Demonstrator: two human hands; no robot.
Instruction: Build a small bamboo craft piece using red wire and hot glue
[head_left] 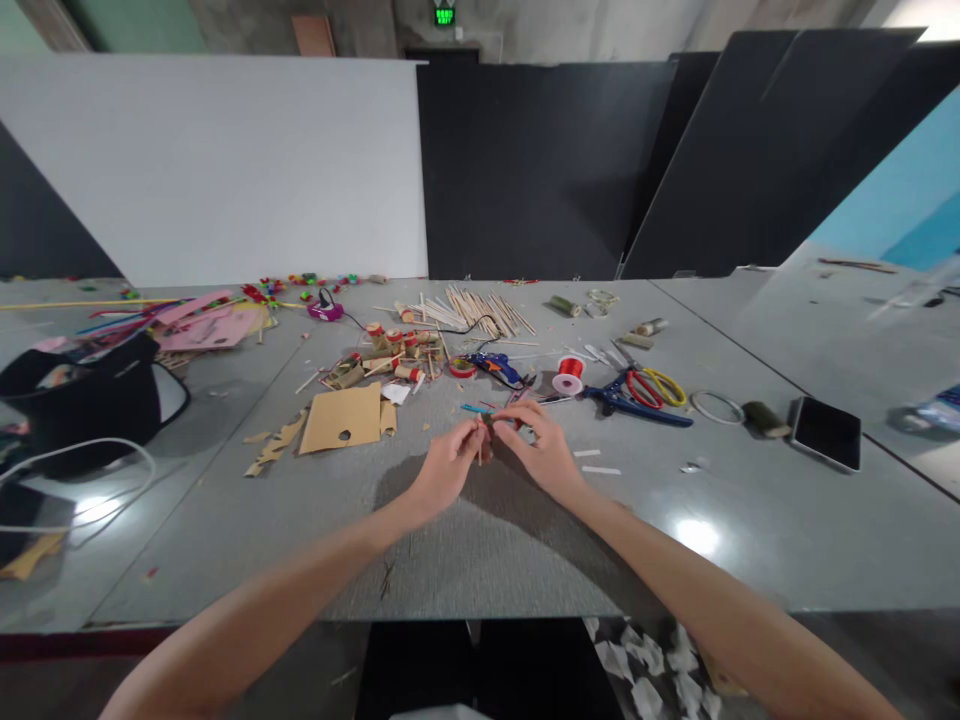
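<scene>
Near the front middle of the table, my left hand [448, 462] and my right hand [541, 447] meet with fingertips pinched together. A short pale stick [480, 456] juts down from the fingers of my left hand. The right fingers close on something small and dark between the hands, mostly covered by the fingers. Just beyond the fingertips lies a thin blue strip [475, 408]. Behind the hands are a blue glue gun [495, 369], a roll of red tape [462, 367] and a spool of red thread [570, 372].
To the left lie brown cardboard [341, 412], red-ended bamboo pieces [394, 345] and a black bag [82, 395]. Thin wooden sticks [491, 310] lie farther back. On the right are blue-handled pliers [637, 405], scissors [645, 388], a clear ring [716, 406] and a phone-like tablet [826, 432].
</scene>
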